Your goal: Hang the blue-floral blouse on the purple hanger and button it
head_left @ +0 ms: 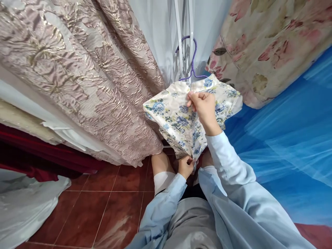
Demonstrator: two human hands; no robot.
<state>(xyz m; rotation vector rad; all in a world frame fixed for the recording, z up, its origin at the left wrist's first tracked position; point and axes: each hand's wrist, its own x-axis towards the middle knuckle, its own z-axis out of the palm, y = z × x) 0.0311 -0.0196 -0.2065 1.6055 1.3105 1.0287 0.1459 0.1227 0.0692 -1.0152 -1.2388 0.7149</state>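
Observation:
A white garment with blue flowers (171, 112), with a collar at its top, hangs on a purple hanger (193, 57) in front of me. My right hand (203, 107) pinches the garment at the upper middle, just below the collar. Lower down, my left hand (186, 166) is closed on the bottom end of the garment's middle seam. The cloth is drawn between the two hands along that line. Whether the line holds a zip or buttons is too small to tell.
A pink and gold embossed fabric (103, 76) hangs on the left. To the right are a floral fabric (272, 45) and blue tulle (287, 138). White rack bars (178, 31) stand behind the hanger. Red tiles (116, 204) cover the floor.

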